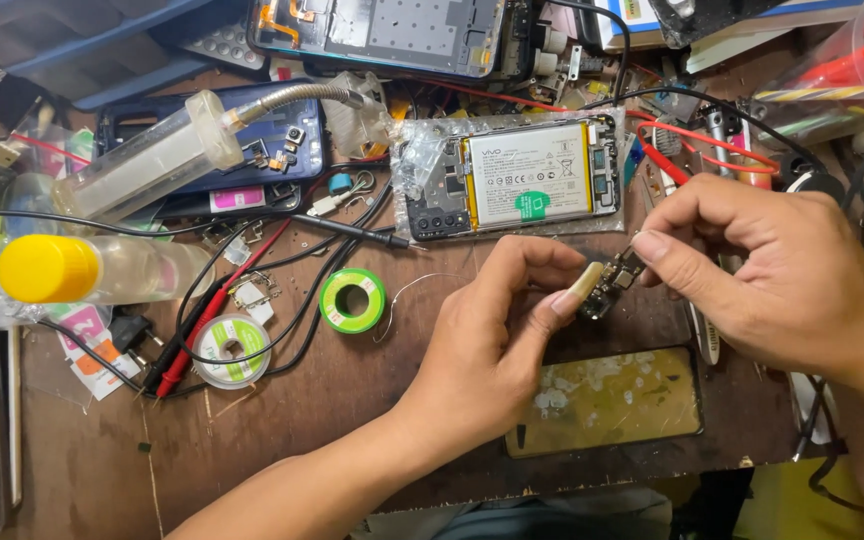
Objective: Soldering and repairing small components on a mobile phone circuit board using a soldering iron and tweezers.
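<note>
My left hand (497, 335) and my right hand (762, 270) meet over the middle of the wooden bench (352, 400). Between their fingertips they pinch a small dark circuit board (609, 285); the left thumb's long nail presses against its left side, the right thumb and forefinger grip its upper right end. An opened phone (512, 178) with a white battery lies in clear plastic just behind the hands. A yellowish scratched glass panel (607, 400) lies on the bench below the hands.
A green solder spool (352, 300) and a white spool (232, 350) lie left of centre among red and black probe leads (202, 320). A clear bottle with yellow cap (52, 268), a large syringe (152, 155), a blue phone shell (272, 130) and another open phone (382, 35) crowd the back.
</note>
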